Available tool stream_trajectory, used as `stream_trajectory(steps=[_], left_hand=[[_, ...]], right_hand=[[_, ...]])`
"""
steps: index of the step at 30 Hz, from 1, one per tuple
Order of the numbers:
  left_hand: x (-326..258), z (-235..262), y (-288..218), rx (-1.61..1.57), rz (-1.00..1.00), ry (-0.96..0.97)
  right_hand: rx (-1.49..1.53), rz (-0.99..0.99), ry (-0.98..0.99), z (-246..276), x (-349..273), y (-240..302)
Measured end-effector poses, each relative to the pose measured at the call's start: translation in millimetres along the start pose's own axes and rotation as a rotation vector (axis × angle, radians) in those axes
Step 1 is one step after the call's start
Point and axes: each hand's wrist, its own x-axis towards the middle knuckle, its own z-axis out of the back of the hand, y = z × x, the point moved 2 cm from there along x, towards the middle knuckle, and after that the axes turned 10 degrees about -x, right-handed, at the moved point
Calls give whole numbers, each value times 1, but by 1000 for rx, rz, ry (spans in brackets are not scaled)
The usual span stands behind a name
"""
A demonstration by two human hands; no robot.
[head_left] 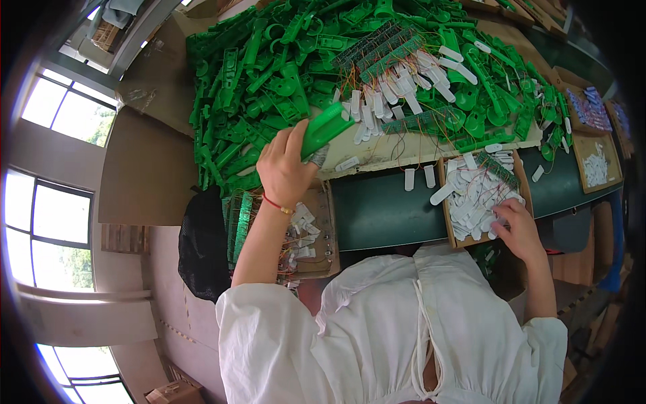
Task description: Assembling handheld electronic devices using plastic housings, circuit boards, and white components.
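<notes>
My left hand (286,165) is raised above the bench, closed round a long green plastic shell (330,128) that slants up to the right. Something grey and ribbed (319,156) shows beneath the shell by my fingers; I cannot make out what it is. At the right, my right hand (519,232) reaches into a shallow cardboard box (451,222), its thumb and forefinger apart over small white plastic pieces (468,202). A green circuit board with thin wires (498,171) lies on those pieces.
A big heap of green plastic shells (269,81) covers the back. Wired circuit boards (380,50) and white pieces (404,84) lie on it. Another cardboard box (326,232) stands by my left forearm, beside a black mesh bag (204,242). Dark green bench surface (383,212) lies between the boxes.
</notes>
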Motion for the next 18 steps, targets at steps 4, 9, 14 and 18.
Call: stream_trajectory(steps=[4,9,14,18], left_hand=[[3,7,-29,-61,12,-11],[-1,17,-42,-98,93,11],[-10,27,-42,-74,158,61],[-15,34,-44,-132,200,5]], right_hand=[[-204,0,-21,-5,4,9],[-137,25,-46,-10,3,8],[78,-93,-81,-21,8,-4],[219,-132,-105,-30,11,-18]])
